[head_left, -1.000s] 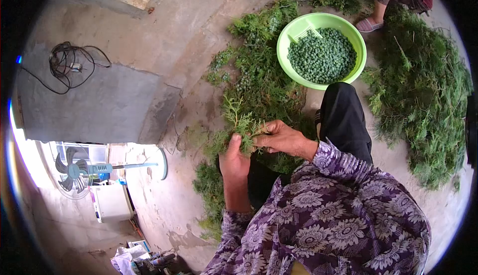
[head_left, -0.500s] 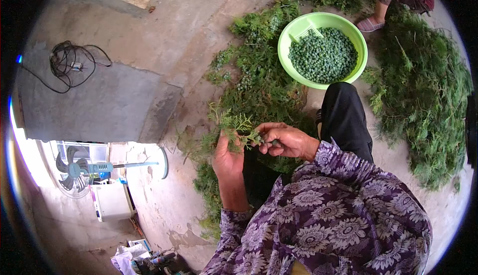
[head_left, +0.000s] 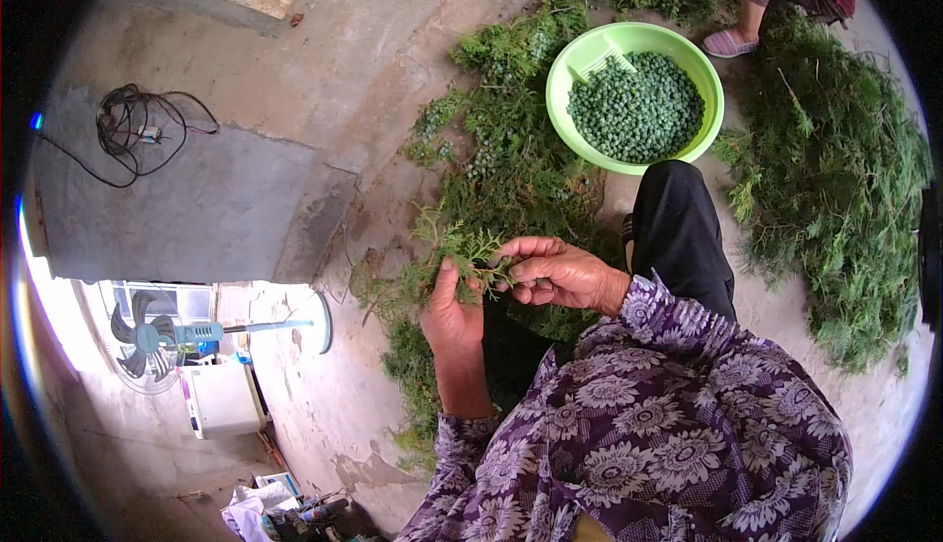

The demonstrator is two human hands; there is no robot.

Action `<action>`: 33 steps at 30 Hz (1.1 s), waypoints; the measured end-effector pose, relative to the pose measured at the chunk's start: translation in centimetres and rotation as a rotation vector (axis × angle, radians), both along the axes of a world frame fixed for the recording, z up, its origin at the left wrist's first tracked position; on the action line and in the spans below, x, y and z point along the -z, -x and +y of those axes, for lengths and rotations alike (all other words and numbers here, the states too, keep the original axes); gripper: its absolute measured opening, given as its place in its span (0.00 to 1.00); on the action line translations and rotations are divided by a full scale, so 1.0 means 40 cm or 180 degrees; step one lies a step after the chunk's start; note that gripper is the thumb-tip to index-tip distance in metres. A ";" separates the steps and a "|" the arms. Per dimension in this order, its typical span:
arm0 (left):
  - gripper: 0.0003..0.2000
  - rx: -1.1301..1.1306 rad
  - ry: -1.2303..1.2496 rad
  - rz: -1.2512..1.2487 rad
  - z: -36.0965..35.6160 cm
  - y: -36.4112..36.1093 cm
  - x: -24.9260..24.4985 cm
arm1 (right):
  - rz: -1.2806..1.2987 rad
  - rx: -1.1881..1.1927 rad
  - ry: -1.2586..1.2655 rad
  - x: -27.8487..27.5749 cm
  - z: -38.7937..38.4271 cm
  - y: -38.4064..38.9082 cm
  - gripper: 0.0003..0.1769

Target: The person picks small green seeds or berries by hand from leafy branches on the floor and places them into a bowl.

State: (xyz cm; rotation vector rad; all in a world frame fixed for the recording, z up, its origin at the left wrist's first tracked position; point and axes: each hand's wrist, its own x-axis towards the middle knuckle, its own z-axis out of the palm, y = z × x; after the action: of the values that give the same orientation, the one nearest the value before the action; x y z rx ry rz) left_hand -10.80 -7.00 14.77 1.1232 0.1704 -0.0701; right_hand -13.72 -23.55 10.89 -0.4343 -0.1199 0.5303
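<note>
My left hand (head_left: 450,316) grips a small green cypress sprig (head_left: 462,244) by its stem, thumb up along it. My right hand (head_left: 550,272) pinches at the sprig's right side with fingertips closed on the foliage. Both hands are in front of my floral purple sleeves, above my dark trouser knee (head_left: 678,223). Beyond the knee stands a lime green basin (head_left: 565,66) filled with small round green berries (head_left: 637,108).
Heaps of cut green branches lie left of the basin (head_left: 506,139) and at the right (head_left: 835,189). Another person's slippered foot (head_left: 727,44) rests behind the basin. A grey slab (head_left: 187,203) with a coiled cable (head_left: 133,130) sits left. A fan (head_left: 147,336) stands lower left.
The sprig turned in my left hand and shifted slightly left and down. My right hand drew back from it, then closed on its foliage again.
</note>
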 end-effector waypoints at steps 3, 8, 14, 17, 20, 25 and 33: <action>0.10 -0.0115 -0.0022 -0.0004 -0.008 -0.001 -0.006 | -0.0053 0.0062 -0.0021 0.005 0.008 -0.003 0.13; 0.11 -0.0119 -0.0215 -0.0254 -0.011 0.003 -0.014 | -0.0128 0.0649 0.0461 -0.017 0.031 0.007 0.11; 0.11 -0.0832 -0.0389 -0.0696 0.038 -0.019 -0.096 | 0.0920 0.0946 -0.0099 0.078 -0.012 -0.013 0.02; 0.12 -0.0985 -0.0518 -0.0809 0.014 -0.013 -0.106 | 0.0827 0.0528 -0.0232 0.074 -0.018 -0.012 0.03; 0.11 -0.0825 -0.0383 -0.0552 0.010 -0.021 -0.060 | 0.0336 0.0268 0.0153 0.036 -0.008 -0.005 0.05; 0.09 -0.0755 -0.0444 -0.0564 -0.030 0.001 -0.060 | -0.0043 0.0059 0.0511 0.001 0.008 0.002 0.08; 0.12 -0.0526 -0.0605 -0.0726 -0.045 0.018 -0.039 | -0.0032 0.0213 0.0381 -0.028 0.040 -0.016 0.08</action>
State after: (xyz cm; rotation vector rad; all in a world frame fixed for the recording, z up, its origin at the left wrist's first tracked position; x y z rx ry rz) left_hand -11.52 -8.81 16.32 1.2927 0.0660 0.2249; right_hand -13.08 -21.95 12.00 -0.5558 -0.0832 0.4709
